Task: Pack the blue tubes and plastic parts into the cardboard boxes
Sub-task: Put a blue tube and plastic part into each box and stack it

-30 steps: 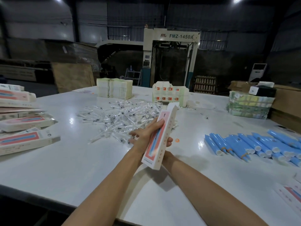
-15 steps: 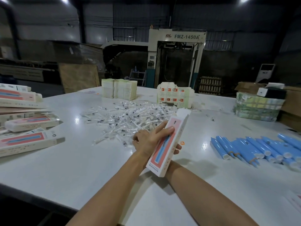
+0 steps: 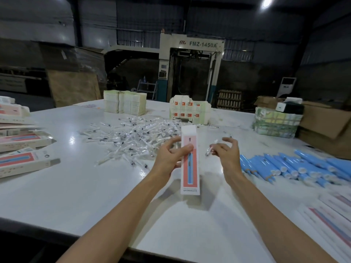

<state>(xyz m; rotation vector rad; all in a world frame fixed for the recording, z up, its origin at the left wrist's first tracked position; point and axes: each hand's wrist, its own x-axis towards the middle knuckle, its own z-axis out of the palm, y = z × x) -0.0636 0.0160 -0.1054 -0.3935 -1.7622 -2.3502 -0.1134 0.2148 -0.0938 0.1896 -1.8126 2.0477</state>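
Note:
My left hand (image 3: 170, 157) grips a long white and red cardboard box (image 3: 190, 173) upright above the table, thumb across its front; its top end is open. My right hand (image 3: 227, 153) is just to the right of the box, apart from it, fingers curled, and seems to pinch a small clear plastic part (image 3: 208, 151). A loose pile of clear plastic parts (image 3: 136, 137) lies beyond my hands. Several blue tubes (image 3: 284, 166) lie in a row to the right.
Several filled boxes (image 3: 24, 160) lie stacked at the left of the white table (image 3: 95, 186). Flat boxes (image 3: 332, 221) lie at the near right. Paper stacks (image 3: 124, 101), folded cartons (image 3: 190, 111), a strapped bundle (image 3: 275, 122) and a brown carton (image 3: 322, 126) stand at the back.
My right hand has come out from behind the box and moved to its right. The box has swung from tilted to upright in my left hand.

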